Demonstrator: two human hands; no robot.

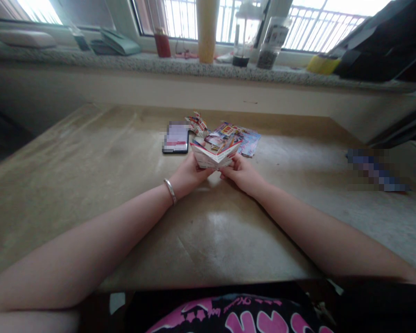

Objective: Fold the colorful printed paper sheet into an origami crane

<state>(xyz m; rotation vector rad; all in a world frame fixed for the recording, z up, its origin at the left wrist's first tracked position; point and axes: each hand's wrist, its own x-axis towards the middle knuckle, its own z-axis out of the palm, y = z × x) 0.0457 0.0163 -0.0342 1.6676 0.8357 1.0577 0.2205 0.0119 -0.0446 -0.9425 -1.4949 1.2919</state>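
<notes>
A folded piece of printed paper (215,160), white with red edges, is held up over the table between my two hands. It has a V-shaped upper edge with a crease down its middle. My left hand (191,172) grips its left side, the thumb pressed near the lower centre. On the other side my right hand (240,172) pinches the paper's right part, its fingertips close to the left thumb. Just behind the paper lie colourful printed sheets (251,138) and a crumpled or folded paper piece (197,125). A phone (176,138) lies left of them, its screen blurred.
The tan table (90,185) spreads beneath both arms. A blurred dark flat item (376,171) lies at the right. Along the back, the stone windowsill (125,62) bears a red jar (162,42), a tall yellowish cylinder (207,32), clear containers (272,44) and a black bag (377,44).
</notes>
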